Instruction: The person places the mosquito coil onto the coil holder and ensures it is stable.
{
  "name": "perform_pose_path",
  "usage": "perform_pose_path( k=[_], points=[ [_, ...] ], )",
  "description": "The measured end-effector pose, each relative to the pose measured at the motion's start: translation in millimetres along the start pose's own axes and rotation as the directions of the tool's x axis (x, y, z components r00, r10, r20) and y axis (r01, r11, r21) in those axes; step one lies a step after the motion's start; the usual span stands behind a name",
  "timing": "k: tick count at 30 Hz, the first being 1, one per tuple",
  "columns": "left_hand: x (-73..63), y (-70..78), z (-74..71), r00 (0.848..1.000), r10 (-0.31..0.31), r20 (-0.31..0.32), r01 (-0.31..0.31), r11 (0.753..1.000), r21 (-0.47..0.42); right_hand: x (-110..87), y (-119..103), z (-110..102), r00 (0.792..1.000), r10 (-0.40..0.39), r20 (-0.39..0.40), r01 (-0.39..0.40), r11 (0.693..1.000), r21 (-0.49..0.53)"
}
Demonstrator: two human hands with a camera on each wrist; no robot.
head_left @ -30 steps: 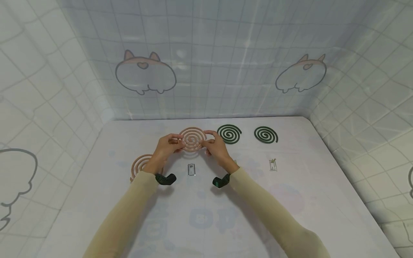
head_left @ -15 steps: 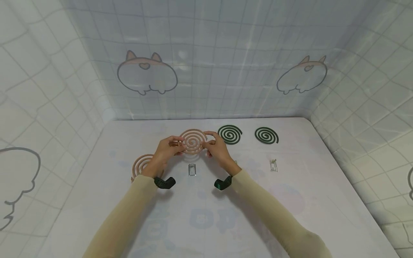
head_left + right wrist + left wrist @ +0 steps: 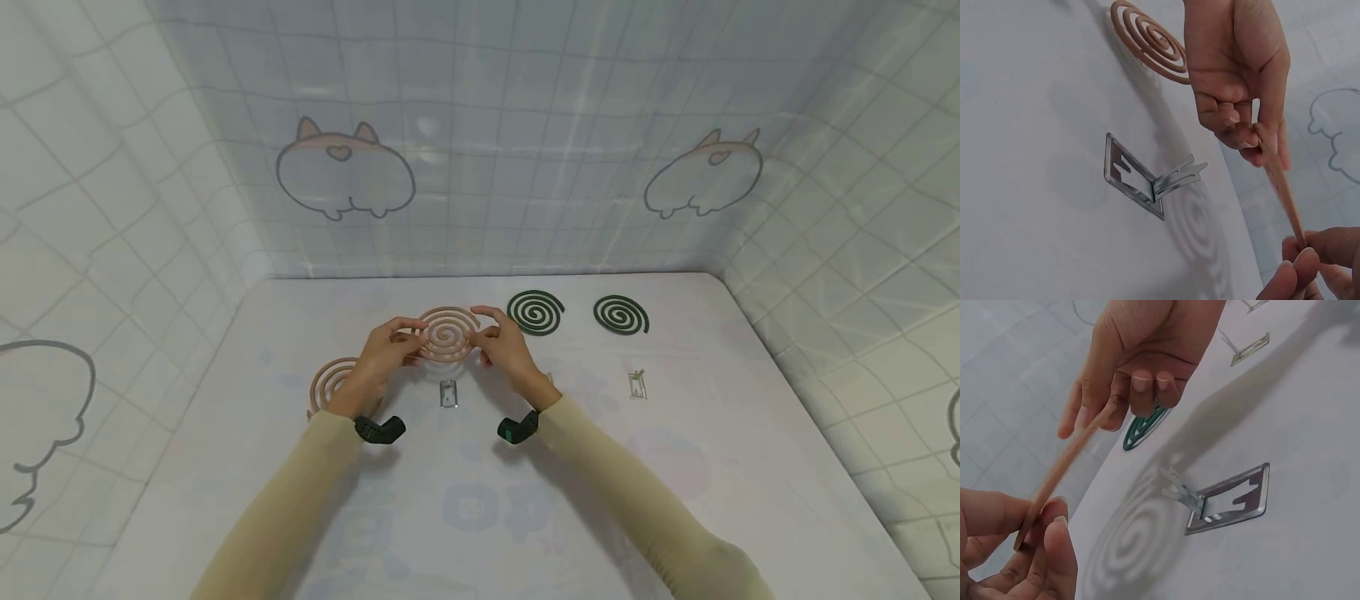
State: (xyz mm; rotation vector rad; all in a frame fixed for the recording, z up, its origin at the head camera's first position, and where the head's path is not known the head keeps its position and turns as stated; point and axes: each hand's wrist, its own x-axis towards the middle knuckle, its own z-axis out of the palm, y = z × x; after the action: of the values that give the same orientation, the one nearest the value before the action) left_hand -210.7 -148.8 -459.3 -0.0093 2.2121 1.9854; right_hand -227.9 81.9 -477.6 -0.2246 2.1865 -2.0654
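Observation:
A brown mosquito coil (image 3: 446, 336) is held up off the table between both hands. My left hand (image 3: 386, 352) pinches its left rim, and my right hand (image 3: 504, 348) pinches the right rim. In the left wrist view the coil (image 3: 1063, 464) appears edge-on and tilted, its shadow falling on the cloth. Just below it lies a small metal coil stand (image 3: 448, 394), whose raised forked prongs (image 3: 1179, 177) show in the right wrist view. Coil and stand are apart. A second brown coil (image 3: 324, 385) lies partly hidden behind my left wrist.
Two green mosquito coils (image 3: 536, 313) (image 3: 621, 315) lie at the back right. Another metal stand (image 3: 637, 385) sits on the right, and one more is mostly hidden by my right wrist. White cloth walls (image 3: 480, 192) rise behind and beside the table (image 3: 465, 467).
Both hands keep their pinch on the brown coil. The coil has shifted slightly down in the head view, closer to the stand.

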Motion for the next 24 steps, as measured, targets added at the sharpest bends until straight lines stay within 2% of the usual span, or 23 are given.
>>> perform_pose_path(
  k=[11, 24],
  points=[
    [-4.4, -2.5, 4.0, 0.999, 0.032, -0.029, -0.034, 0.997, -0.07, -5.2, -0.1, 1.5, 0.999, -0.003, -0.035, 0.004, 1.0, 0.02],
    [-13.7, -6.8, 9.0, 0.997, 0.036, -0.064, -0.045, 0.988, -0.15, -13.9, 0.1, 1.7, 1.0, -0.015, 0.011, 0.015, 1.0, 0.002]
  ],
)
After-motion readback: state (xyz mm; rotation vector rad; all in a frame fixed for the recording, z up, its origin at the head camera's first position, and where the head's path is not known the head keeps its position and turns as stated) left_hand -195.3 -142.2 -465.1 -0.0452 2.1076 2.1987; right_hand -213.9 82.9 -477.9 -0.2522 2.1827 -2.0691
